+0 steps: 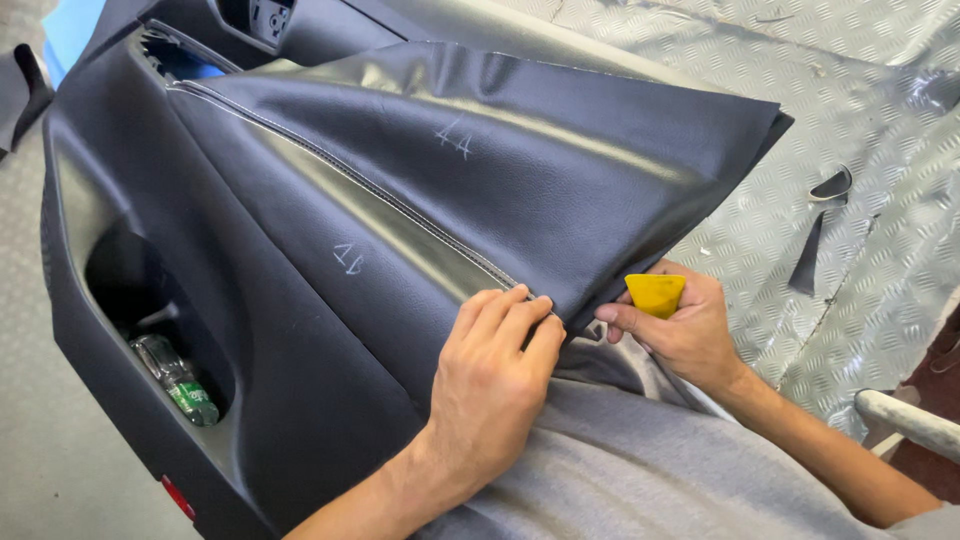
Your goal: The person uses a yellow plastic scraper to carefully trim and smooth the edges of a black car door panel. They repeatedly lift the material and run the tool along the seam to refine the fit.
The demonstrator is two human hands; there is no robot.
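A black car door panel (pixel 150 200) lies across my lap, covered by a black leatherette sheet (pixel 520 160) with a stitched seam and chalk marks. My left hand (pixel 495 375) presses flat on the sheet's lower corner, fingertips at the seam's end. My right hand (pixel 680 330) sits just right of it at the sheet's edge, gripping a small yellow plastic scraper (pixel 655 293) between thumb and fingers.
A green-labelled bottle (pixel 180 380) lies in the door panel's pocket. A metal tread-plate surface (pixel 860 200) lies behind, with black offcut strips (pixel 815 240) on it. Grey cloth (pixel 640 460) covers my lap. A white bar (pixel 910 420) sticks in at the right.
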